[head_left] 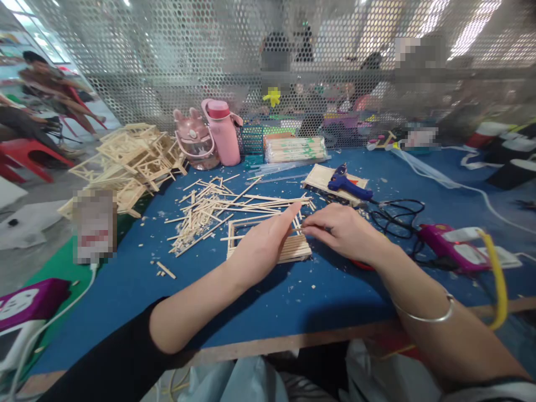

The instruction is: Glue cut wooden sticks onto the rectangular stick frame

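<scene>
A small rectangular frame of pale wooden sticks lies on the blue table, its near right part covered with slats laid side by side. My left hand is closed over the middle of this frame; its far fingers are partly hidden. At the frame's right side, my right hand pinches the end of a thin wooden stick between thumb and fingers. Loose wooden sticks lie in a heap behind and left of the frame. Beyond my right hand, a blue glue gun rests on a slatted wooden piece.
Finished-looking stick structures are piled at the back left, beside a clear pink bottle and a pink flask. Bagged sticks stand before the perforated metal screen. A purple power strip and cables lie right.
</scene>
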The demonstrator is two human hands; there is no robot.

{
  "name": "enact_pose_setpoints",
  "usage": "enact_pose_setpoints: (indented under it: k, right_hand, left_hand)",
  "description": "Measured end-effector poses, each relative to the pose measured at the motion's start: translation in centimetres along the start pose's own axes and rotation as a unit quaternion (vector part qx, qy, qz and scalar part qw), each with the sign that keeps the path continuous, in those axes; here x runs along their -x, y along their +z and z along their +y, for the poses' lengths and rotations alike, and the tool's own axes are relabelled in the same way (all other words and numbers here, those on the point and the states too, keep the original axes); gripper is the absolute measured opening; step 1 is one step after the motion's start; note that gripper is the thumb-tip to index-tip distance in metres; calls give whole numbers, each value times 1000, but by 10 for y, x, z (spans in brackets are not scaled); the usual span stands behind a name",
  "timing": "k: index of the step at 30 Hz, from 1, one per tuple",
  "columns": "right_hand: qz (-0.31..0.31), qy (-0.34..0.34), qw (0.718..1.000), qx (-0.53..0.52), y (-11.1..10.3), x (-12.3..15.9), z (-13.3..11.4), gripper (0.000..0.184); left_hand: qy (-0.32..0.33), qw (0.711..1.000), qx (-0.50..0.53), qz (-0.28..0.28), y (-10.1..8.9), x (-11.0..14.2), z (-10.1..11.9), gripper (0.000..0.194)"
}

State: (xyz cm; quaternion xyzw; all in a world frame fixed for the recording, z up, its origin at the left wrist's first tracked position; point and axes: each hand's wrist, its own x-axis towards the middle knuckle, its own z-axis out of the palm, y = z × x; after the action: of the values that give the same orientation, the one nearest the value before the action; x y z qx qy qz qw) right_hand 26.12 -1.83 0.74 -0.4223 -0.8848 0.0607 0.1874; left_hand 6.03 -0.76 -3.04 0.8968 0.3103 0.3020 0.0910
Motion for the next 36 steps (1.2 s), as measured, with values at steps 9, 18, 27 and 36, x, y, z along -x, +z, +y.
enact_pose_setpoints:
  k: [9,18,27,36]
  right_hand:
    - [-21,39,998,-47,11,1,24,21]
    - [-54,39,997,-41,20,-3,20,22]
    - [-70,23,996,-50,19,-3,22,25]
    - [-91,-13,991,101,9,3,18,26]
  left_hand:
    - [-258,952,-14,164,-76,33,-49,37]
    - [-433,862,262,-28,-67,62,-56,35]
    - [-461,791,399,-46,-62,60,-52,62]
    - [-510,735,446,-27,-59,57,-54,69]
